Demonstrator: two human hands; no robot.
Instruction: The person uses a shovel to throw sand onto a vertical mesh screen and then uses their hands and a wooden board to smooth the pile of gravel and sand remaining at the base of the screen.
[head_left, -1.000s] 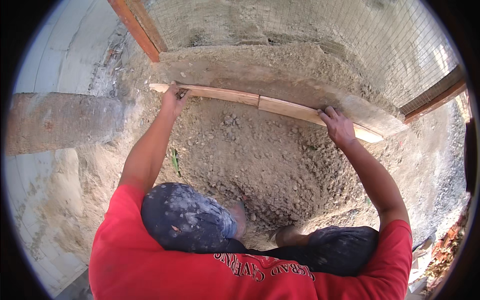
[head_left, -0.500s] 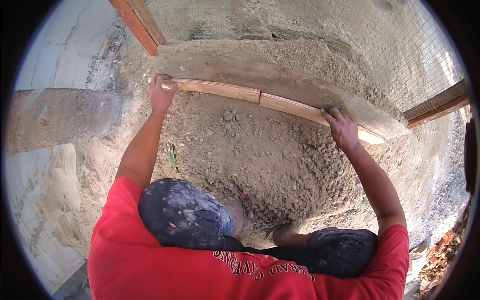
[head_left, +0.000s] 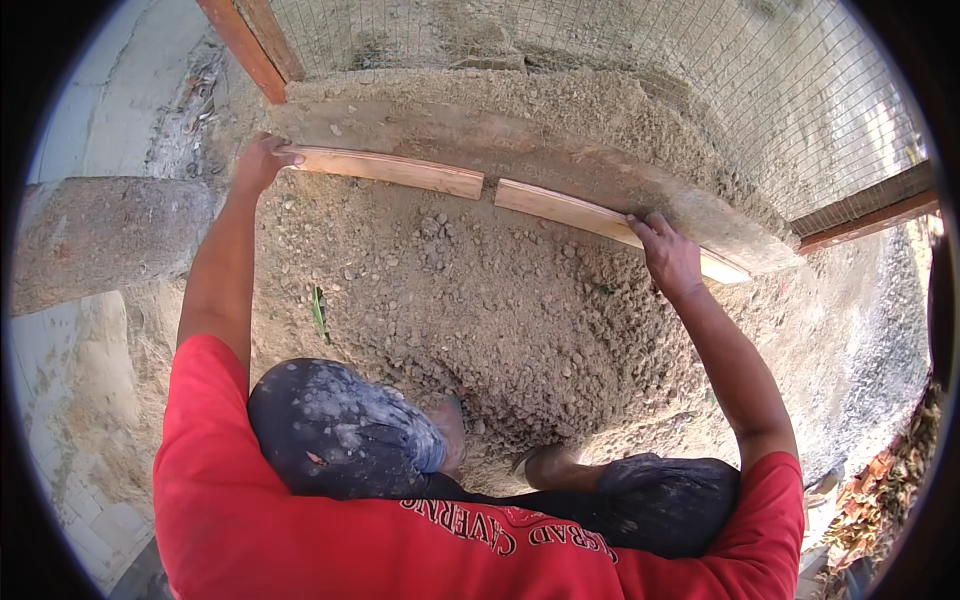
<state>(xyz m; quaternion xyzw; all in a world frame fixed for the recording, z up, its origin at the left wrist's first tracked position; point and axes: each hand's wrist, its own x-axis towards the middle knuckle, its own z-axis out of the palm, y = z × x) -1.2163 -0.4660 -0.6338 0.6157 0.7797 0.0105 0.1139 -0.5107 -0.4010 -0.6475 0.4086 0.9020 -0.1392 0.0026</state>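
Observation:
Two short pale wooden boards stand on edge, end to end, along a low concrete curb. My left hand is closed around the outer end of the left board, thumb on its near face. Toward the outer part of the right board, my right hand grips the top edge, fingers over it. A narrow gap separates the boards' inner ends. Dug, crumbly soil lies on the near side of both boards.
Wire mesh rises behind the curb, between a reddish post at left and a wooden rail at right. A thick concrete beam lies at far left. Dry leaves are heaped at lower right. My knees are bent close behind the soil.
My left hand has slid the left board leftward, opening a gap where the two boards' ends met. The right board stays in place in my right hand. The whole view has shifted slightly.

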